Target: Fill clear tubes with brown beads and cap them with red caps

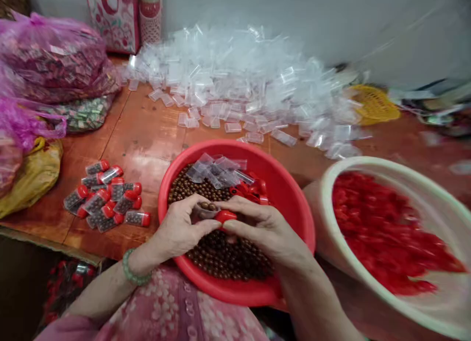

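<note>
The left hand is partly closed, its fingers and thumb curled around a small clear container with brown balls showing at its mouth. The right hand pinches a glossy red cap between thumb and fingers, right beside the container. The two hands nearly meet, and both pieces are held between them, above the red basin. Whether the cap touches the container is hard to tell.

Under the hands, the basin holds a large quantity of the same brown balls. Empty clear containers and loose red caps lie in its far part, just beyond the fingers. To the left, on the wooden table, is a group of filled containers with red caps. To the right, a pale basin holds a heap of red pieces.

Beyond the red basin, a wide pile of clear containers spreads toward the wall, with a yellow plastic basket at its right end. At far left, pink plastic bags hold small printed packets; their print is too small to read.
</note>
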The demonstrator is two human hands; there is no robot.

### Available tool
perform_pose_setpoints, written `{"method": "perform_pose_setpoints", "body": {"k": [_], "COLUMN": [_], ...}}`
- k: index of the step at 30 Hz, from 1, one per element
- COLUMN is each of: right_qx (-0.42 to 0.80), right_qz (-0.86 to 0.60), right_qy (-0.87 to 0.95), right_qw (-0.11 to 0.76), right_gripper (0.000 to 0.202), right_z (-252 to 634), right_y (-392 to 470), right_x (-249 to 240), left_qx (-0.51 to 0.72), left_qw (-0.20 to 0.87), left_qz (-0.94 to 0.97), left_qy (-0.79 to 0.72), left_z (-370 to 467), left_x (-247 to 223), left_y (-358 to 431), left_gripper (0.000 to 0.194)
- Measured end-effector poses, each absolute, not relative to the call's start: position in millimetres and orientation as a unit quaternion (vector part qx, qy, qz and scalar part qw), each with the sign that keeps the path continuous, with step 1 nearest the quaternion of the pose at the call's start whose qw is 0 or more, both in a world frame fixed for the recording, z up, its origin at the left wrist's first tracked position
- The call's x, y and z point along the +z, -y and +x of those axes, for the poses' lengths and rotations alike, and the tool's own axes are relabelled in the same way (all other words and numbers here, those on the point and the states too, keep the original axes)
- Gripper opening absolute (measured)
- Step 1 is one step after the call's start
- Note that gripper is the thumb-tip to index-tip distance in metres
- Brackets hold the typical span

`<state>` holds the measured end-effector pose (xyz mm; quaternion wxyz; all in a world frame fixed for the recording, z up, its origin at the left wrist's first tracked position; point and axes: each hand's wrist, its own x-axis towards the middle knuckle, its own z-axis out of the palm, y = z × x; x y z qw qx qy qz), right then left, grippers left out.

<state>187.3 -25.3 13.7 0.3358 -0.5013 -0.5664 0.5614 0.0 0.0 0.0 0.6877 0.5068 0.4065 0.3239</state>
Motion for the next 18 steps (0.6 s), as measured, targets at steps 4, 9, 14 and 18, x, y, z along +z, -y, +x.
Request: {"method": "perform_pose_setpoints", "body": {"k": [4, 9, 14, 18], "right_qx": [0.472, 0.445, 0.397, 0.378], "right_qz": [-0.504, -0.513, -0.549, -0.519], "right_qy": [0.643, 0.621, 0.543, 0.624], "right_qw": [0.331, 0.391, 0.495, 0.445], "right_gripper": [0.019, 0.01, 0.016, 0.016], "right_z": [188, 189, 192, 182], "right_y": [26, 28, 22, 15], "right_x": [14, 13, 25, 27], "left_qx": [0.31, 0.299, 0.254, 0.243], "left_qw": [0.686, 0.68, 0.667, 0.66], "left_qz": [0.51, 0.53, 0.581, 0.607], "left_qy": [-0.417, -0.409, -0.392, -0.371], "left_z": [3, 2, 1, 1], "left_x": [0, 3, 1, -2], "left_y": [0, -2, -2, -3], "left_gripper": [0.017, 0.016, 0.014, 0.018]}}
